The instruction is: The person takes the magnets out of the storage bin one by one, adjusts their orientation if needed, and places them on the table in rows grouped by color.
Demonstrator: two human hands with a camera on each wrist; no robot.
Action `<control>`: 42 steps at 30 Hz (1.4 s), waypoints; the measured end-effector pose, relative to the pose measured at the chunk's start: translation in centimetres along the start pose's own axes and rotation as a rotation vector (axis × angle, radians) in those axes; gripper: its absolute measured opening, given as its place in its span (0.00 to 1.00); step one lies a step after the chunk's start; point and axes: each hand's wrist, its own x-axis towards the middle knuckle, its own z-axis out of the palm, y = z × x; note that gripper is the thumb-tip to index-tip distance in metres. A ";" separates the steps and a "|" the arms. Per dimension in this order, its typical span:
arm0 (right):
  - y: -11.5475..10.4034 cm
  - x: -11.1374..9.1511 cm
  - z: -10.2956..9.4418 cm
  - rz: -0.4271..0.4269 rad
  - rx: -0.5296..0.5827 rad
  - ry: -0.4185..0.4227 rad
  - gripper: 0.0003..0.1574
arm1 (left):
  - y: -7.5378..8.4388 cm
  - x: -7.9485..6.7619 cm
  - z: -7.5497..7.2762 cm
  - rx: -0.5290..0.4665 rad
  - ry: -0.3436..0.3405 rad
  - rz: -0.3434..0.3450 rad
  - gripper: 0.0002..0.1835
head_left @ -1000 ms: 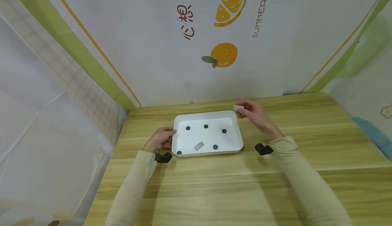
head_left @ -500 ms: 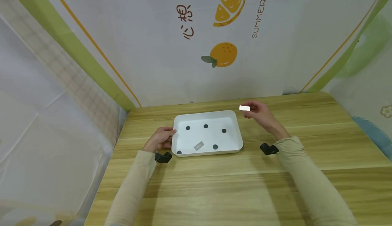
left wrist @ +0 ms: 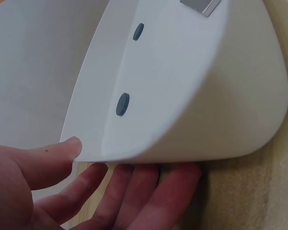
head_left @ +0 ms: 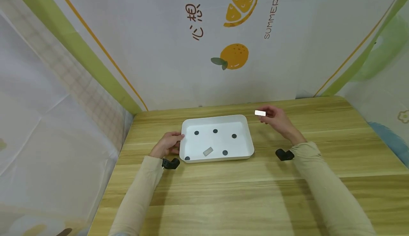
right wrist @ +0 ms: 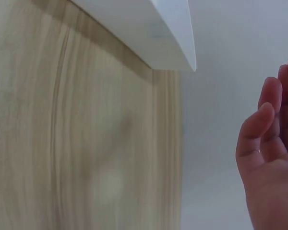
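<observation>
A shallow white tray (head_left: 218, 160) lies on the table, holding several dark round discs (head_left: 215, 131) and one small silvery rectangular block (head_left: 208, 151). My left hand (head_left: 167, 144) grips the tray's left end. The left wrist view shows the thumb (left wrist: 72, 149) at the rim and the other fingers against the outside wall. Beyond the tray's right far corner, my right hand (head_left: 277, 119) pinches a second rectangular block (head_left: 260, 113), which shines white in the light. It is held above the table, apart from the tray. In the right wrist view that block is almost wholly out of frame.
The wooden table (head_left: 204, 200) extends in front of the tray and off to the right. A white curtain (head_left: 159, 58) printed with oranges hangs behind its back edge. Black wrist cameras (head_left: 284, 154) sit at both cuffs.
My right hand has moved right, away from the tray's corner, carrying the block. The block's face has turned bright. My left hand and the tray have stayed put.
</observation>
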 end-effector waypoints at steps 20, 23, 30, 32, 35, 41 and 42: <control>2.8 -0.1 -1.1 0.080 -0.166 0.015 0.22 | 0.2 -0.2 -0.1 0.004 0.003 -0.006 0.26; 3.2 0.1 -1.1 0.071 -0.171 0.009 0.20 | 0.2 -0.2 -0.1 -0.002 0.002 -0.008 0.26; 4.0 0.2 -1.1 0.063 -0.193 -0.033 0.20 | 0.2 -0.2 -0.1 0.006 0.004 -0.007 0.27; 4.2 0.2 -1.0 0.063 -0.206 -0.043 0.19 | 0.2 -0.2 -0.1 0.009 0.007 -0.004 0.27; 4.4 0.3 -0.8 0.058 -0.228 -0.047 0.18 | 0.1 -0.2 0.0 0.005 0.006 0.000 0.27; 4.5 0.3 -0.3 0.041 -0.295 -0.049 0.17 | -0.1 -0.2 0.0 -0.015 0.001 0.006 0.26; 4.6 0.3 -0.3 0.046 -0.308 -0.049 0.17 | -0.1 -0.2 0.0 -0.015 -0.001 0.006 0.26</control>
